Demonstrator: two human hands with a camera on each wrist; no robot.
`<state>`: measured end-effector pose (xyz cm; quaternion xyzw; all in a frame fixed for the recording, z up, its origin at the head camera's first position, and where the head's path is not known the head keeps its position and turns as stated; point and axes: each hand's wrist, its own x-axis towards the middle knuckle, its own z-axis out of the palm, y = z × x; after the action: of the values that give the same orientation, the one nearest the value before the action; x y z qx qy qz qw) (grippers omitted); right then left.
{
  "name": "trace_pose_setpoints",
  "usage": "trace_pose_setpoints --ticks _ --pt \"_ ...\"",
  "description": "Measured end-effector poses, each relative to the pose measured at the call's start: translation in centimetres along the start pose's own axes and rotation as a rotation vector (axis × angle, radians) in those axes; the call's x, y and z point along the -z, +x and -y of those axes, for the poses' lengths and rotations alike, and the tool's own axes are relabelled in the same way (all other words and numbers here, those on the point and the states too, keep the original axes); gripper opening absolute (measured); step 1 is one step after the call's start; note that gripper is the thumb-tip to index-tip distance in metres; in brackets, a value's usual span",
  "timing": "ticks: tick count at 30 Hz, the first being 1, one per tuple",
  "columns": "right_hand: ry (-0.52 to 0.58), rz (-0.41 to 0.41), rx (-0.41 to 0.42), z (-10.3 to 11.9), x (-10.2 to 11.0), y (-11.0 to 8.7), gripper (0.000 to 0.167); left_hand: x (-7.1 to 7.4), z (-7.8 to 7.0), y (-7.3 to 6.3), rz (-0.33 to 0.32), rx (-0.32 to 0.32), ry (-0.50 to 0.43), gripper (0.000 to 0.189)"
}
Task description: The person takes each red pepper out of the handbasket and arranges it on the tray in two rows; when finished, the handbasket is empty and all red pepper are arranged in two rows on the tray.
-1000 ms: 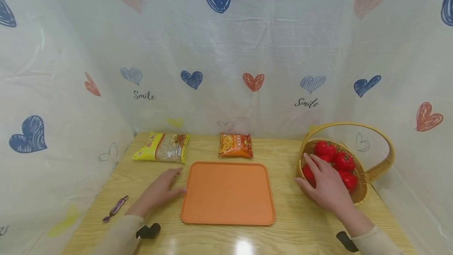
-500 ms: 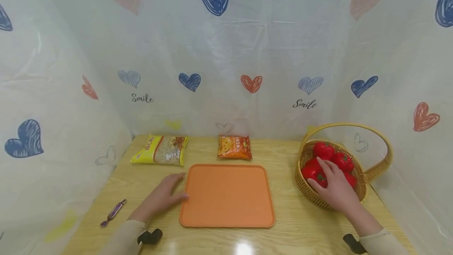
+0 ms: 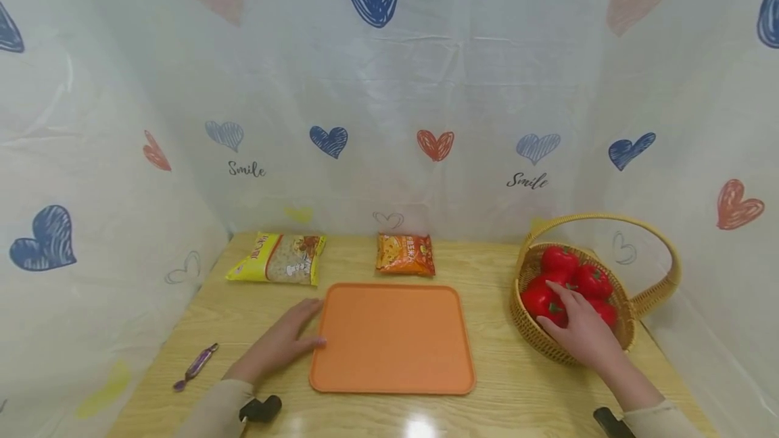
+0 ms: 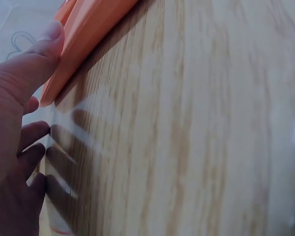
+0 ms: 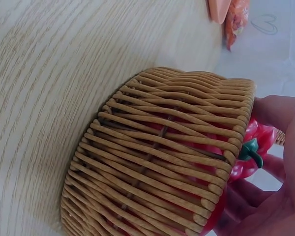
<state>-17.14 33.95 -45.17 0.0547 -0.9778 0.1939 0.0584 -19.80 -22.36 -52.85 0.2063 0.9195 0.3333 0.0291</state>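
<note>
At the near edge of the pale wood-grain table (image 3: 499, 374), two cream sleeves (image 3: 220, 405) reached in, a small black fitting (image 3: 260, 409) at each wrist. A thin candy in a twisted purple wrapper (image 3: 195, 366) lay near the left arm.

The left hand (image 3: 282, 340) rested beside a rounded rectangular orange tray (image 3: 392, 340), fingers relaxed and apart, gripping nothing; its thumb lay against the tray's left rim. The tray sat flat in the middle of the table.

Right of the tray stood a round tan wicker basket (image 3: 535, 340) with a tall arched handle, holding several glossy red bell peppers with green stems. The right hand (image 3: 584, 336) was over the basket, thumb and fingers bent around the front-left pepper (image 3: 544, 301) — whether they had closed on it, I could not tell.

Beyond the tray lay two packets, well apart: a yellow plastic bag with a clear panel (image 3: 280, 259) on the left, a smaller orange-red snack packet (image 3: 404, 254) behind the tray. Farthest back hung a whitish sheet printed with hearts (image 3: 377, 80).
</note>
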Motion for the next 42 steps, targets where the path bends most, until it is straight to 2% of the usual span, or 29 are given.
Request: trace_pose_setpoints --ticks 16,24,30,42 --pt "0.035 -0.040 0.014 -0.2 -0.4 0.1 0.072 0.0 -0.1 -0.5 0.026 -0.049 0.022 0.074" --pt "0.050 -0.059 0.011 -0.3 -0.2 0.2 0.069 -0.2 0.2 -0.6 -0.001 -0.096 0.024 0.072" --pt "0.054 -0.105 0.022 -0.4 0.0 0.1 0.064 -0.4 0.7 -0.5 -0.004 -0.099 0.008 0.072" --pt "0.066 -0.107 -0.015 0.1 1.0 0.0 0.066 -0.5 1.2 -0.2 0.019 -0.092 -0.023 0.072"
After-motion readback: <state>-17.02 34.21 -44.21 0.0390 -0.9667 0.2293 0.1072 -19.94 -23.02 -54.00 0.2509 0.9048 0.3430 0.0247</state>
